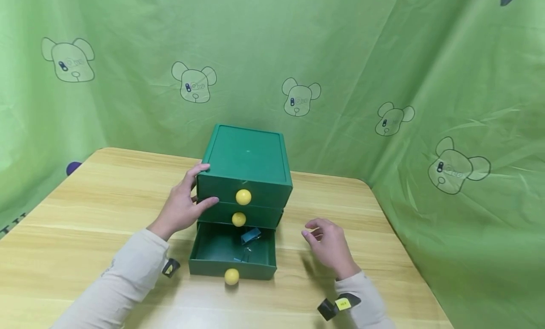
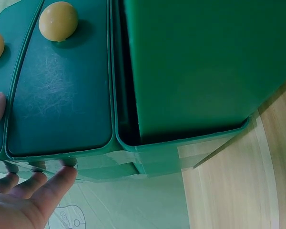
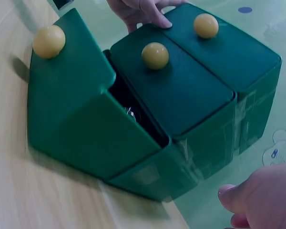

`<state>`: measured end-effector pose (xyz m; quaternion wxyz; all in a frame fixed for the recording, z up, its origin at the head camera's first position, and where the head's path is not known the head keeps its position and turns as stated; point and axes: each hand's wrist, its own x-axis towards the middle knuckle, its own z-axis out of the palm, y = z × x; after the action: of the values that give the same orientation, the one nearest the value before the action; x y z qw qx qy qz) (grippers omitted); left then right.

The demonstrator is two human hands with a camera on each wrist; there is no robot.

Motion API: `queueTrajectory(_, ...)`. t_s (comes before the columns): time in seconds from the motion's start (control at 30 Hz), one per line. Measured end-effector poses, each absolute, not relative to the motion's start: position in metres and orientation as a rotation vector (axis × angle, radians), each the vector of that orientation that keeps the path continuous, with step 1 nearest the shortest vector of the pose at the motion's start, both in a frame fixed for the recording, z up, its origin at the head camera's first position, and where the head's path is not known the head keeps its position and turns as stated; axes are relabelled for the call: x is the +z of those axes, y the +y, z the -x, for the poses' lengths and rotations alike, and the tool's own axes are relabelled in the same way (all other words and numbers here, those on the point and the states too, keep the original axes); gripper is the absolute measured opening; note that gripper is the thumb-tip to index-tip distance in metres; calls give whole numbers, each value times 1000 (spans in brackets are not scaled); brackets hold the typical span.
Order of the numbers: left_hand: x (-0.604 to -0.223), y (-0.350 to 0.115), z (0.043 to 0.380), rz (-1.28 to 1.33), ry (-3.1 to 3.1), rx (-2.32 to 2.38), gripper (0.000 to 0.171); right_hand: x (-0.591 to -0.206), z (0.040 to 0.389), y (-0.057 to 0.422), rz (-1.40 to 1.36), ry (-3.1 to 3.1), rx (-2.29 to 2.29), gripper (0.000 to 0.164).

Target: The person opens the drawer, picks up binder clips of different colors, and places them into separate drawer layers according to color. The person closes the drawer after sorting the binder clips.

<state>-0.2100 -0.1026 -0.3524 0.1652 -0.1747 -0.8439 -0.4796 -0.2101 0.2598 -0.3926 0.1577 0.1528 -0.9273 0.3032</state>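
A green three-drawer cabinet (image 1: 249, 154) with yellow round knobs stands on the table. Its bottom drawer (image 1: 208, 246) is pulled out; the upper two are closed. Inside lies a blue binder clip (image 1: 251, 235), and nearer the front a small clip-like item (image 1: 244, 258) with thin wire parts, hard to make out. My left hand (image 1: 180, 206) grips the cabinet's left front corner, thumb on the front and fingers along the side (image 2: 55, 188). To the right of the cabinet, my right hand (image 1: 328, 244) hovers above the table, its fingers loosely curled with nothing in them.
The wooden table (image 1: 106, 192) carries the cabinet near its back edge. Behind and to the right hangs a green curtain (image 1: 340, 45) printed with bear heads. The open drawer's yellow knob (image 1: 232, 276) juts toward me.
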Motion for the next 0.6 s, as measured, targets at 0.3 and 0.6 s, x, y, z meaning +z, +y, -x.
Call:
queueTrajectory(0.3,-353,-104,210,497,-2398,-1358,76,-401,216,277,-370,-2749,809,19)
queueTrajectory(0.6,-353,-102,210,495,-2401,-1352,76,-408,221,297,-311,-2858,720,26)
